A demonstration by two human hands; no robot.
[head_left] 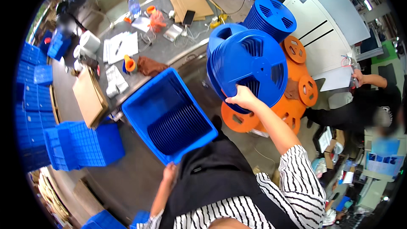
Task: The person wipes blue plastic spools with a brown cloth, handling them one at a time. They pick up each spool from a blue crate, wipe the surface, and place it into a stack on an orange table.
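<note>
My right hand (245,98) grips the lower left rim of a stack of blue plastic reels (271,57), thumb apart from the fingers. The reels have large cut-out windows and lean together in a tilted pile. My left hand (169,172) is low beside the near corner of a blue plastic bin (135,111); its fingers are mostly hidden. Inside the bin, a row of dark blue reels (176,128) stands on edge, filling the near part. Further blue reels (220,34) are piled behind the gripped stack, above orange reels (239,116).
Left of the bin, a dark workbench (163,53) carries papers, a phone (188,18), cardboard (190,3), a bottle (134,5) and a tape dispenser (129,64). Blue crates (91,144) stand at left. Another person's arm (373,79) shows at right, near a white cabinet (311,21).
</note>
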